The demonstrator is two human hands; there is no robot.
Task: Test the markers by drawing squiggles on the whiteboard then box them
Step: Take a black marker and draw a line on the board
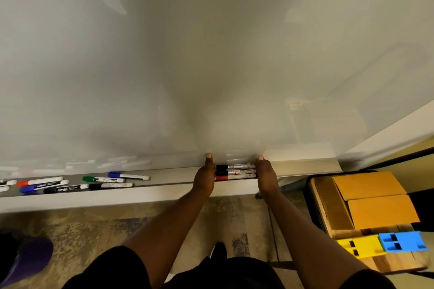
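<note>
Both hands rest on the whiteboard's tray [164,177], one at each end of a bundle of three markers [236,172] that lie side by side along the ledge. The left hand [204,178] presses against the capped ends, two caps black and the nearest one red; the right hand [266,177] presses against the opposite ends. Each thumb points up toward the whiteboard [211,54], whose surface shows no marks. The fingers of both hands are hidden behind the palms or below the ledge, so whether they curl around the bundle cannot be told; the markers look squeezed between the two palms.

Farther left on the same tray lie loose markers, well apart from the bundle: a blue-capped marker [128,176], a green-capped marker [103,179], a black-capped marker [110,186], a red-capped marker [40,181] and others near the picture's edge. At the right, a wooden worktop [399,263] carries an open cardboard box [366,199], with a yellow block [361,246] and a blue block [402,241] just beside it.
</note>
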